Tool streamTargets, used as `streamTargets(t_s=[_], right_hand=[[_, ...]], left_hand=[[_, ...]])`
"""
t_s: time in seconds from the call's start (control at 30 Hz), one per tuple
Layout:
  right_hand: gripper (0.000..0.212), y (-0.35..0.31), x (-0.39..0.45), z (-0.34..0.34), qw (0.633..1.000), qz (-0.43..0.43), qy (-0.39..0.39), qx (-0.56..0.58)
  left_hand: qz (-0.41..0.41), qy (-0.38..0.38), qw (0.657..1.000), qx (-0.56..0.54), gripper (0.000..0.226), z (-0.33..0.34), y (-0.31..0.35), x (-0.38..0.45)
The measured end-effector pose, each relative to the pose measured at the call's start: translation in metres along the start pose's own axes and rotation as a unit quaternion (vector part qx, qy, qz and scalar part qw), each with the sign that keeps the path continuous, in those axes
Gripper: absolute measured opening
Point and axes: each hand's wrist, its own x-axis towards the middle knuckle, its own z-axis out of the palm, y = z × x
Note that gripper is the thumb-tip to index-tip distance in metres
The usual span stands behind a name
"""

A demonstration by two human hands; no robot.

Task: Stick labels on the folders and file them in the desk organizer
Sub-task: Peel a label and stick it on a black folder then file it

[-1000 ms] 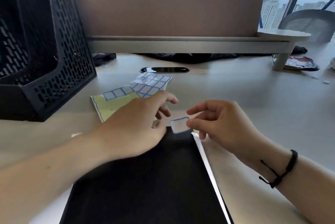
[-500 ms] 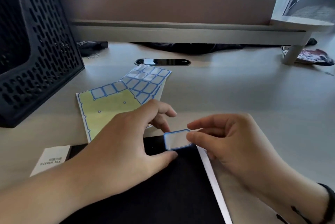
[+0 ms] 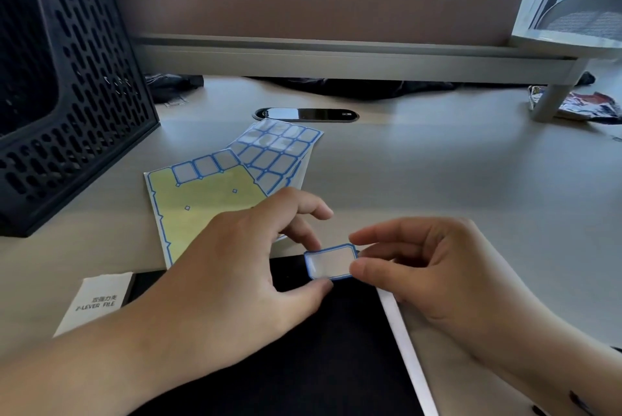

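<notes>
A black folder lies flat on the desk in front of me, with a white edge along its right side. Over its top right corner a white label with a blue border is held. My right hand pinches the label's right end between thumb and forefinger. My left hand rests on the folder, its thumb at the label's lower left corner and a finger at its top edge. Two label sheets lie just beyond the folder. The black mesh desk organizer stands at the far left.
A white paper tag printed "LEVER FILE" lies left of the folder. An oval cable port sits in the desk behind the sheets. A raised shelf with a leg runs along the back, dark cloth beneath it, a wrapper at far right.
The view has moved closer and lower. The label has come down to the folder's top right corner, and my left thumb now touches its lower left corner.
</notes>
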Motion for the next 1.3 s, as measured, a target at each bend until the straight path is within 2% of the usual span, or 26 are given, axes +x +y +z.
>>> streamTargets(t_s=[0.17, 0.3, 0.73, 1.3], right_hand=[[0.034, -0.001, -0.003, 0.002, 0.997, -0.033, -0.019, -0.074], [0.035, -0.001, -0.003, 0.000, 0.992, -0.049, -0.024, -0.115], [0.032, 0.000, 0.003, -0.010, 0.990, -0.058, -0.072, -0.107], [0.025, 0.007, 0.010, -0.010, 0.983, -0.084, -0.081, -0.142]], left_hand=[[-0.031, -0.030, 0.997, -0.057, 0.061, 0.001, -0.005, 0.003], [-0.035, -0.043, 0.995, -0.079, 0.063, 0.002, -0.008, 0.004], [-0.027, -0.042, 0.995, -0.086, 0.066, 0.003, -0.009, 0.004], [-0.031, -0.040, 0.995, -0.091, 0.062, 0.004, -0.010, 0.004]])
